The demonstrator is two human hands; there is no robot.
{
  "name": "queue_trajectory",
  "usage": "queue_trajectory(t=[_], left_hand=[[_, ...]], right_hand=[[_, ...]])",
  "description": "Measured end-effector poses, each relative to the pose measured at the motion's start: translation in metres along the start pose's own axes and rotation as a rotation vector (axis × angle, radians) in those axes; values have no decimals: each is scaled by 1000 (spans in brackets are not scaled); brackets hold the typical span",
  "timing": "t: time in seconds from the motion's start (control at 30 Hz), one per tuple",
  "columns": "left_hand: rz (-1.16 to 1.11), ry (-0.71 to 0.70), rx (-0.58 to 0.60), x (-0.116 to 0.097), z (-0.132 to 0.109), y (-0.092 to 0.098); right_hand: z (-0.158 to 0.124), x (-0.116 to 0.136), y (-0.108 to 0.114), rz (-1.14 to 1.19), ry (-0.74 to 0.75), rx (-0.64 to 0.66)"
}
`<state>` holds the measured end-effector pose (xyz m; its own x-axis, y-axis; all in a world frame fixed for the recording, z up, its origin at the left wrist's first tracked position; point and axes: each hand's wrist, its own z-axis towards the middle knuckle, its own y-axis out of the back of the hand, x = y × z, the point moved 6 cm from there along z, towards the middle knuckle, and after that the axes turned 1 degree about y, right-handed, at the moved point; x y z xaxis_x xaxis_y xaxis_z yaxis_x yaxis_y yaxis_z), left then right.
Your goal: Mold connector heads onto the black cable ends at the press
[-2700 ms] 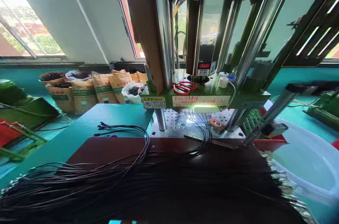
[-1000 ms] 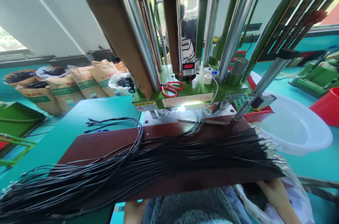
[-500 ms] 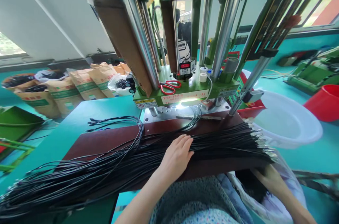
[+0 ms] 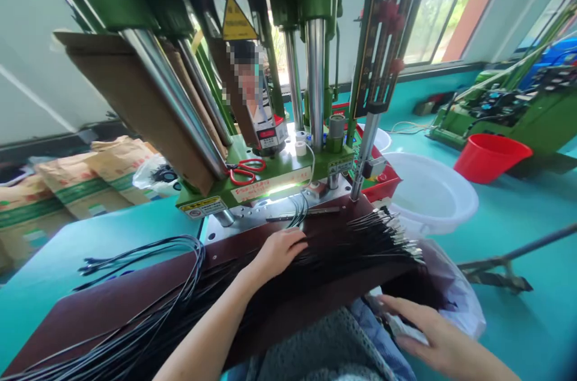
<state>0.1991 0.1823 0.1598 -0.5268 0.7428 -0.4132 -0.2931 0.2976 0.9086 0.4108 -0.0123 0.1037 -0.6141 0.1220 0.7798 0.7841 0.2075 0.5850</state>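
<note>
A thick bundle of black cables point(image 4: 333, 261) lies across the brown board, its silver-white connector ends point(image 4: 403, 237) fanned out at the right. My left hand point(image 4: 279, 252) rests on the middle of this bundle from above, its fingers and thumb somewhat apart. Low at the right, my right hand point(image 4: 424, 330) has its fingers closed around something pale and greyish. Blur keeps me from telling what that is. It is beside a white bag point(image 4: 469, 315) with dark contents, below the board's edge.
A green press machine point(image 4: 279, 173) with steel columns stands behind the board, red-handled scissors point(image 4: 246, 170) on its ledge. Looped cables point(image 4: 148, 249) lie at the left. A white tub point(image 4: 433, 195) and red bucket point(image 4: 491, 155) are at the right. A person is partly visible behind the machine.
The view has turned to the right. My right hand has come out of the bag toward me, now with a pale thing in it. My left hand stays on the cables.
</note>
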Motion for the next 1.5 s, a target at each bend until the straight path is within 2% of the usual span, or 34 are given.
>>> queue_trajectory(t=[0.07,0.1,0.2,0.23,0.3,0.37,0.43,0.5,0.57,0.63,0.7,0.77,0.83,0.9,0.93,0.97,1.07,1.17,1.27,1.33,1.43,1.5], left_hand=[[-105,25,-109,0,-5,18],[-153,39,-125,-1,-9,23],[-278,117,-83,-5,-23,30],[-298,143,-71,-6,-28,29],[-295,164,-79,-11,-37,26],[-263,145,-90,-18,-45,19],[-221,116,-43,-26,-53,3],[-175,86,103,-33,-63,-21],[-118,75,301,-37,-74,-47],[-67,83,461,-40,-84,-65],[-85,49,500,-46,-86,-67],[-171,-21,379,-54,-76,-54],[-205,-38,165,-56,-57,-33],[-97,44,-7,-48,-32,-20],[-12,94,-37,-42,-19,-19],[70,133,-26,-36,-7,-22],[217,162,103,-23,19,-39],[198,138,162,-14,28,-46],[101,100,188,-11,29,-44],[64,98,118,-10,28,-36],[-21,150,-54,-7,24,-20],[-93,175,-107,-7,19,-15]], right_hand=[[11,30,-9,143,108,30],[19,44,-16,261,161,64],[49,78,-38,847,276,201],[61,86,-39,1056,298,203],[84,97,-26,1351,346,91],[98,102,3,1486,422,-118],[102,102,35,1513,446,-302],[97,101,57,1459,409,-386],[90,103,63,1333,375,-329],[83,106,55,1193,368,-186],[78,105,45,1107,363,-80],[76,98,42,1096,354,-99],[75,89,47,1107,344,-189],[75,82,53,1110,323,-255],[75,79,55,1112,313,-276],[75,76,57,1115,303,-292],[72,69,62,1136,283,-332],[68,60,63,1146,262,-363],[65,49,60,1150,235,-382],[63,43,57,1162,217,-387],[63,36,53,1182,191,-401],[64,35,53,1194,186,-412]])
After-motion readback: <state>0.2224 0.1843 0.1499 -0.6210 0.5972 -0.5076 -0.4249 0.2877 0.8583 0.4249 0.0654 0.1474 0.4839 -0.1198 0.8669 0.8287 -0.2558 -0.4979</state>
